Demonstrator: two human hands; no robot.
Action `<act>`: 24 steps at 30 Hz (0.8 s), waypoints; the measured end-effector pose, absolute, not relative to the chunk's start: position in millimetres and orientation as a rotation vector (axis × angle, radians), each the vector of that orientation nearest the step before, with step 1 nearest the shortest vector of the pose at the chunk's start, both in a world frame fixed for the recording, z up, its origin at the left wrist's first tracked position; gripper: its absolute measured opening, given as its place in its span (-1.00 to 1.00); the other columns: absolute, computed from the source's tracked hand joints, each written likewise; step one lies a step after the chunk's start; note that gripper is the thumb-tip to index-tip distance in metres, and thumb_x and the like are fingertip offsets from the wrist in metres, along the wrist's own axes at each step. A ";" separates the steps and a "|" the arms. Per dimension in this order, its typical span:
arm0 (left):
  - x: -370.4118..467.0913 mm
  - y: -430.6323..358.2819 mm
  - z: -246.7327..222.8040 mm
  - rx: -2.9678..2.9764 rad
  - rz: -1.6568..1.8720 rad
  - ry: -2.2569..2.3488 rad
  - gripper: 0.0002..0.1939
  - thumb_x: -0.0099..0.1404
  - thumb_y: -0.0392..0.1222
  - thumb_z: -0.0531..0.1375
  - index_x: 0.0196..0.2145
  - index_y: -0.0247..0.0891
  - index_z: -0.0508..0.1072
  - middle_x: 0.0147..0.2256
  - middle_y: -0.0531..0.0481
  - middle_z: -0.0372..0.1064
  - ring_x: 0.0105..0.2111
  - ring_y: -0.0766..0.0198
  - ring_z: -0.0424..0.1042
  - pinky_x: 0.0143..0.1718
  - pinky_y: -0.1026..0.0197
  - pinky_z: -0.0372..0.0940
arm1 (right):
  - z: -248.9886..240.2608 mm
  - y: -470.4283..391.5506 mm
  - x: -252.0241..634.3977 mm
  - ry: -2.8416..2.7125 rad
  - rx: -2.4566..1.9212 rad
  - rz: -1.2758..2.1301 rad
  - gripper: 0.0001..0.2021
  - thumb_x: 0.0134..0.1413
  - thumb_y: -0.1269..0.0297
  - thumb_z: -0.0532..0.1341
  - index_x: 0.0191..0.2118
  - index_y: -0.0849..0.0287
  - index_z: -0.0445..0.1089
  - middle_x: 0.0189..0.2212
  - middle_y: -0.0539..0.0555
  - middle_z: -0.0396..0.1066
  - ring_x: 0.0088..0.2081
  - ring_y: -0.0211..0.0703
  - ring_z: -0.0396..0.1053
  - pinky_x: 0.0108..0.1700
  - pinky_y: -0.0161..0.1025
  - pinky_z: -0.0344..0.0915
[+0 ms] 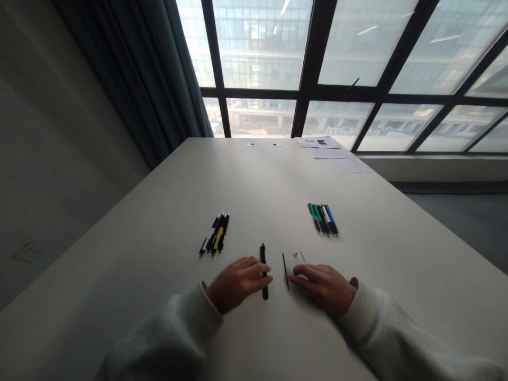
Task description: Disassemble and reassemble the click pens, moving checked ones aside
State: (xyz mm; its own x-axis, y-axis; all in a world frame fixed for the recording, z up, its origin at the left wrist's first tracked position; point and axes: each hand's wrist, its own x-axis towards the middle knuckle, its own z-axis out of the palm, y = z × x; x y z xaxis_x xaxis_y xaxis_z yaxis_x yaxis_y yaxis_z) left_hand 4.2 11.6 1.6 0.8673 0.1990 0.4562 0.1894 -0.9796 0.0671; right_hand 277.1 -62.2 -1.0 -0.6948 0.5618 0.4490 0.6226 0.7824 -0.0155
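Observation:
My left hand (240, 283) has its fingers closed around a black pen (265, 292), which points away from me. Just right of it, a thin dark refill (284, 267) lies on the white table, beside the fingertips of my right hand (323, 286). The right hand rests low with bent fingers; whether it holds anything is hidden. Beyond its fingers lie a small spring-like piece (302, 256) and a tiny dark part (295, 254). Several black, white and yellow pens (216, 235) are bunched on the left. On the right, several green, black, white and blue pens (323, 219) lie side by side.
The white table (159, 233) reaches back toward the window. Printed papers (333, 153) lie at its far right edge, and two small round pieces (277, 144) sit near the far edge. A dark curtain (138, 69) hangs at the left.

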 end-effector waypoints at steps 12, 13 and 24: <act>7.3 12.9 1.2 2.959 0.747 0.395 -0.86 0.41 -0.29 0.12 -0.16 -0.26 0.48 -0.12 -0.06 0.50 -0.13 0.21 0.39 -0.12 0.15 0.32 | 8.5 -56.4 268.3 -2.653 -0.911 -0.205 -0.71 0.41 0.37 -0.04 -0.02 0.21 0.41 -0.14 0.15 0.52 -0.37 -0.20 0.41 -0.39 -0.24 0.33; 7.6 12.7 1.4 2.948 0.752 0.414 -0.86 0.41 -0.28 0.12 -0.16 -0.26 0.47 -0.11 -0.06 0.49 -0.12 0.20 0.39 -0.10 0.15 0.32 | 8.6 -55.3 267.8 -2.664 -0.896 -0.217 -0.73 0.40 0.37 -0.03 -0.04 0.21 0.41 -0.15 0.14 0.52 -0.38 -0.20 0.40 -0.41 -0.24 0.31; 19.9 22.2 23.6 1.898 1.452 0.895 -0.85 0.44 -0.21 0.07 -0.07 -0.21 0.37 -0.12 -0.08 0.45 -0.06 0.20 0.45 0.05 0.06 0.33 | 14.6 -52.4 240.3 -2.803 -0.942 -0.230 -0.81 0.34 0.39 0.04 -0.28 0.21 0.37 -0.32 0.10 0.38 -0.41 -0.18 0.25 -0.46 -0.22 0.09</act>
State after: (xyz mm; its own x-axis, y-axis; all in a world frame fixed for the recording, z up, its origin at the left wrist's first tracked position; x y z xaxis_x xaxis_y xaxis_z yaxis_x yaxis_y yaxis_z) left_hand 19.9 22.2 23.6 0.1817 0.7940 0.5801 0.1608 -0.6060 0.7790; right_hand 240.3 -52.4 14.6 -0.7845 0.5822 0.2136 0.6092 0.7879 0.0900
